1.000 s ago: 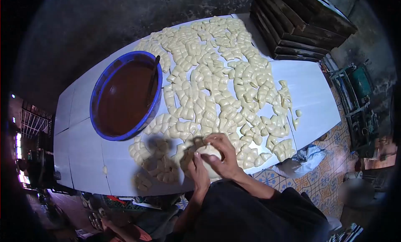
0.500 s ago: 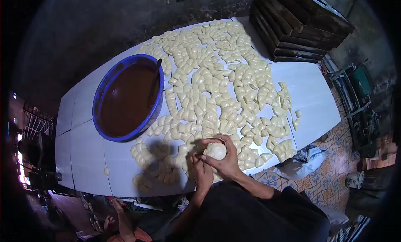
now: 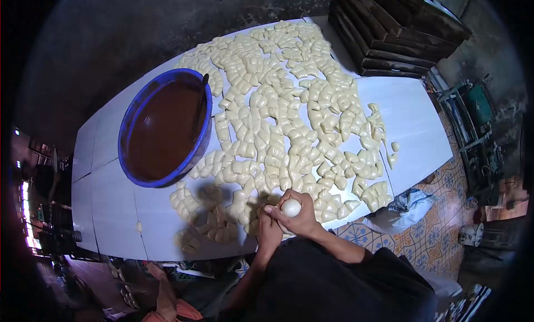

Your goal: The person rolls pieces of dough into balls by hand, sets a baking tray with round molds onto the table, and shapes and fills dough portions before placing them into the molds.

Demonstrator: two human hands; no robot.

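My right hand [image 3: 302, 215] is wrapped round a pale dough ball [image 3: 291, 208], whose smooth top bulges out between thumb and fingers. Pressed close against it on the left is my left hand [image 3: 271, 228], fingers bent and closed at the dough's underside; the exact grip is partly hidden. Both hands are above the near edge of the white table [image 3: 114, 211]. Beyond them many glossy cut dough pieces [image 3: 272, 152] lie in rows, some touching. A blue basin [image 3: 123, 147] of smooth brown filling [image 3: 161, 135] stands to the left, a dark-handled utensil [image 3: 201, 102] leaning in it.
Dark wooden trays [image 3: 389, 38] are stacked at the table's far right. A white plastic sack [image 3: 403, 211] is on the patterned tile floor [image 3: 425, 241] at right, near a small bucket [image 3: 471, 236]. Another person's arm [image 3: 165, 294] shows at lower left.
My right hand has tightened round the dough ball, so less of it shows and a smaller, rounder dome bulges out. Both hands have moved slightly, and the view has shifted a little.
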